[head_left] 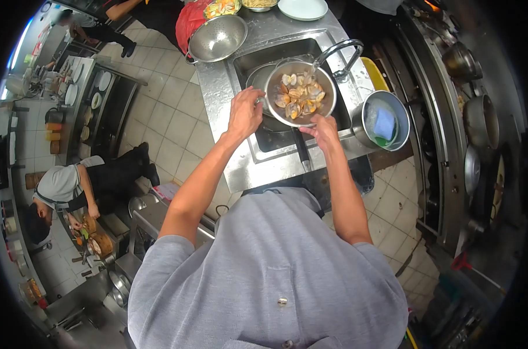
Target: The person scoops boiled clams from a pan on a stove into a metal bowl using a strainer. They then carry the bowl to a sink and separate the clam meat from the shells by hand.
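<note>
A metal bowl [331, 111] with several clams [299, 93] in it is held over the sink [246, 63], beneath the curved faucet [357, 57]. My left hand [246, 111] is at the bowl's left side, its fingers curled round the handle or rim there. At the bowl's lower right edge, my right hand [324, 131] grips the rim, thumb on top. Under the bowl, a pan with a dark handle [301, 150] lies across the sink, partly hidden.
An empty colander [218, 38] stands at the counter's back left, by a red bag [189, 22] and a white plate [303, 8]. Right of the sink is a pot [402, 119] with a blue sponge. A co-worker [72, 186] works at the left; stoves line the right.
</note>
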`<state>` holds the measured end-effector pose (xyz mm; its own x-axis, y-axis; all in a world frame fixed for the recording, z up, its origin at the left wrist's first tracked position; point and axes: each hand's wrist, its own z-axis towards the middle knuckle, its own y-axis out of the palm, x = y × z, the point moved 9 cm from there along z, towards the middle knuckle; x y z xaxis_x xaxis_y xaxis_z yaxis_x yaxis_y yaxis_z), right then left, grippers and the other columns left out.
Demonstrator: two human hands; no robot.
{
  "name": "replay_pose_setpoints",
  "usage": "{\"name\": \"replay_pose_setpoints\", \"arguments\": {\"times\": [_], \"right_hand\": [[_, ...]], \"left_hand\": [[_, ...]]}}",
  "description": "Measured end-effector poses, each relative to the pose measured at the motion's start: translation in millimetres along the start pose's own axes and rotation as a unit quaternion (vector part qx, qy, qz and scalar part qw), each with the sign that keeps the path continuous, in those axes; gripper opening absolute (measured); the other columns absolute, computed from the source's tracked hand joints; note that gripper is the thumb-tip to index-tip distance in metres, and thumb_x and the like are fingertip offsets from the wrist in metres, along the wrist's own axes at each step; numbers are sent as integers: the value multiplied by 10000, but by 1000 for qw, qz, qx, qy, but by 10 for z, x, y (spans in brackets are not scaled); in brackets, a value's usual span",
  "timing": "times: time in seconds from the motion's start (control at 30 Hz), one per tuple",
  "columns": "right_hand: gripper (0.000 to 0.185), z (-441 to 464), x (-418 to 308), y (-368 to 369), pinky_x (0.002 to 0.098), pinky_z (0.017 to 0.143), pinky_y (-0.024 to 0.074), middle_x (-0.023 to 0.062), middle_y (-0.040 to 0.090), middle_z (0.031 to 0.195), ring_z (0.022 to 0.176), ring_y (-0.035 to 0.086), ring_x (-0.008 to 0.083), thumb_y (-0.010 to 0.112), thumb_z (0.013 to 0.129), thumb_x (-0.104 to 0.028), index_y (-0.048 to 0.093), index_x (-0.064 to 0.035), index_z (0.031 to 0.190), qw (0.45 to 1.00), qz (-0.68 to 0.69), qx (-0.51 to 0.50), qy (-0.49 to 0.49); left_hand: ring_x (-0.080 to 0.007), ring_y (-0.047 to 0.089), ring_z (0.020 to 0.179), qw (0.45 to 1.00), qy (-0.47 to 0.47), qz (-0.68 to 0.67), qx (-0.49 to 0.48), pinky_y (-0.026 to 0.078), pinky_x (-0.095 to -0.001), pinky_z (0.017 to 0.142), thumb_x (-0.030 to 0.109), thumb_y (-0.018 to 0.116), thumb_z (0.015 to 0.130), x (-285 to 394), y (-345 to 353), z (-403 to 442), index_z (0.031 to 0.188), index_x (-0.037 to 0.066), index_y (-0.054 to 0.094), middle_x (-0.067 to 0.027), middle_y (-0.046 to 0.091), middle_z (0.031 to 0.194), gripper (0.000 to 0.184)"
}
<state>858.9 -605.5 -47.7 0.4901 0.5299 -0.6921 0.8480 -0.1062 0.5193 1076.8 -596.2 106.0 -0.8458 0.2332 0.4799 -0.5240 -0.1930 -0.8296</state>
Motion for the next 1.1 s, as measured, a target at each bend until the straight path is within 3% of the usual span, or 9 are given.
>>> {"name": "replay_pose_setpoints", "arguments": {"times": [0.53, 0.6, 0.67, 0.73, 0.77, 0.8, 0.9, 1.07, 1.1], "right_hand": [[424, -212, -157, 134, 412, 667, 676, 270, 608, 1189, 940, 699, 343, 494, 884, 11, 479, 214, 1256, 999, -36, 12, -33], [401, -251, -127, 137, 424, 699, 672, 250, 626, 1154, 915, 708, 342, 504, 876, -3, 498, 178, 1233, 999, -30, 15, -34], [392, -272, -128, 162, 417, 696, 671, 238, 633, 1150, 908, 711, 337, 507, 881, -7, 508, 168, 1232, 999, -28, 8, -35], [409, -309, -114, 199, 416, 666, 676, 250, 623, 1169, 903, 704, 345, 495, 884, 14, 509, 192, 1251, 999, -1, 13, -30], [392, -341, -132, 214, 398, 653, 679, 246, 623, 1160, 888, 706, 326, 494, 892, 14, 515, 190, 1241, 999, 0, 15, -41], [392, -358, -163, 255, 398, 653, 679, 246, 623, 1160, 888, 706, 326, 494, 892, 14, 515, 190, 1241, 999, -1, 17, -44], [383, -400, -353, 325, 367, 646, 678, 209, 629, 1169, 892, 715, 290, 476, 915, 21, 524, 142, 1275, 988, -127, 33, -75], [389, -394, -569, 383, 378, 597, 677, 292, 620, 1180, 883, 742, 346, 486, 918, 12, 476, 209, 1254, 942, -311, 72, -104], [373, -444, -645, 466, 393, 580, 662, 328, 647, 1088, 807, 746, 373, 513, 947, -60, 463, 214, 1196, 921, -362, 85, -113]], "left_hand": [[-368, 604, 1078, 998, 26, -50, 24, 477, -428, 976, 79, 692, 867, 302, 157, 309, 1114, 12, 686, -162, 686, 1133, 256], [-384, 596, 1063, 998, 21, -56, -32, 471, -456, 966, 63, 689, 853, 321, 355, 430, 1059, -30, 692, -187, 690, 1062, 226], [-408, 570, 1144, 996, 27, -21, -88, 448, -472, 1023, 164, 733, 859, 317, 521, 466, 1172, -35, 657, -225, 657, 1180, 379], [-451, 484, 1298, 996, 71, -26, -38, 397, -484, 1114, 312, 758, 875, 417, 576, 442, 1376, -13, 549, -283, 524, 1410, 633], [-481, 262, 1485, 992, 40, -17, -115, 255, -521, 1219, 560, 686, 905, 333, 784, 438, 1575, 122, 353, -301, 273, 1607, 867], [-481, 262, 1485, 992, 43, -19, -114, 255, -521, 1219, 560, 686, 905, 361, 845, 433, 1575, 122, 353, -301, 273, 1607, 867], [-476, -17, 1554, 986, -38, 5, -163, 41, -581, 1243, 774, 512, 896, 337, 1179, 409, 1639, 310, 213, -268, 53, 1686, 926], [-504, -51, 1542, 984, -108, -82, -119, 37, -628, 1218, 744, 527, 911, 294, 1384, 300, 1644, 330, 171, -260, 5, 1690, 914], [-511, -34, 1539, 982, -123, -102, -101, 41, -622, 1218, 717, 530, 928, 237, 1403, 277, 1642, 339, 174, -267, 13, 1685, 883]]}}
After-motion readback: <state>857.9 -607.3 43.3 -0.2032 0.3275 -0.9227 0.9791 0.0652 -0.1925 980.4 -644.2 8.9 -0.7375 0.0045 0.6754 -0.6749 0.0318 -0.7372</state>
